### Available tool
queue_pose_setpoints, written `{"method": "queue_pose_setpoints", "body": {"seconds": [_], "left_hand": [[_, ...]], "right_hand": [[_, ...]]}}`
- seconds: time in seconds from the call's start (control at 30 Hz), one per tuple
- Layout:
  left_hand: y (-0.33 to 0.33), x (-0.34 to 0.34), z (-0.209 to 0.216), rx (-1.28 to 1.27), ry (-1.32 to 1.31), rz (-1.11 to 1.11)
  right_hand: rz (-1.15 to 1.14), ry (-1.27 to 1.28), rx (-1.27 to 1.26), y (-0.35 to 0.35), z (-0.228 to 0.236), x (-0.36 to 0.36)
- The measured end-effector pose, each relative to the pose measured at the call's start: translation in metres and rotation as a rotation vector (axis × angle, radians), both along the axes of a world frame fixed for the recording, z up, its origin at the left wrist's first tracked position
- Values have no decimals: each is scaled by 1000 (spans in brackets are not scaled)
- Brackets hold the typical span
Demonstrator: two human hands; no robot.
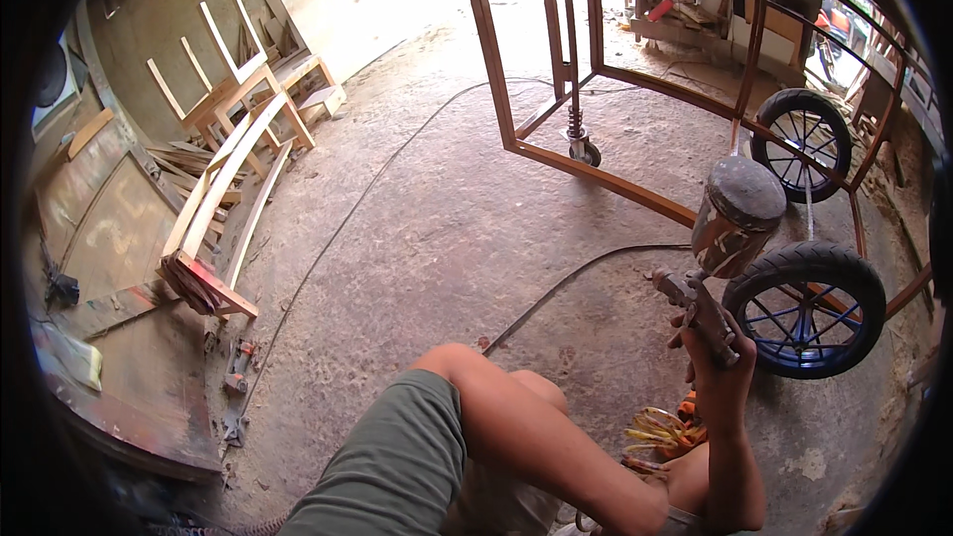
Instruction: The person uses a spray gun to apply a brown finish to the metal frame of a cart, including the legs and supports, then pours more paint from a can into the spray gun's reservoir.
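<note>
At the right, my raised right hand (pixel 717 349) is closed round a grimy metal spray gun (pixel 690 303). A round grey-topped paint cup (pixel 735 208), streaked with brown, appears joined above the gun; the joint is hard to make out. Just beyond stands a reddish-brown metal frame (pixel 650 201) with a black-tyred, blue-spoked wheel (pixel 804 313) near my hand. Yellow and orange coiled strands (pixel 665 432) lie below my wrist. A bent bare limb (pixel 536 427) of mine, in green cloth, crosses the bottom. My left hand does not show.
A dark hose (pixel 576 283) and a thin cable (pixel 347 208) run over the concrete floor (pixel 427 228). A second wheel (pixel 802 144) and a small caster (pixel 586 152) support the frame. Wooden furniture frames (pixel 233 154) stand at the left, near a small power tool (pixel 238 367).
</note>
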State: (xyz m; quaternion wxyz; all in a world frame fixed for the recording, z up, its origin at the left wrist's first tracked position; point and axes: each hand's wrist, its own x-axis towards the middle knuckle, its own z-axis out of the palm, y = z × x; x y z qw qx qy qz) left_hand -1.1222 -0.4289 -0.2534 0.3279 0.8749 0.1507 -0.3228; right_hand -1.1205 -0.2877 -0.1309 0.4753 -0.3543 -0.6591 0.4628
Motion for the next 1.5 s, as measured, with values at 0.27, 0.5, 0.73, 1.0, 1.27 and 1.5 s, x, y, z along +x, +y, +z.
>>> {"method": "queue_pose_setpoints", "body": {"seconds": [0.27, 0.5, 0.73, 1.0, 1.27, 1.5], "left_hand": [[12, -11, 2, 84, 96, -88], [58, -9, 58, 299, 336, -37], [87, -38, 185, 477, -154, 155], [86, -14, 167, 536, -264, 42], [98, -2, 174, 510, -291, -2], [114, -25, 180, 598, -250, 126]], "right_hand": [[-150, 69, 40, -1, 38, 27], [-498, 111, 337, -15, 101, 123], [-1047, -12, 714, -45, 152, 234], [-1263, 58, 895, -25, 170, 328], [-1368, 63, 961, -2, 163, 407], [-1324, 183, 910, -2, 162, 385]]}}
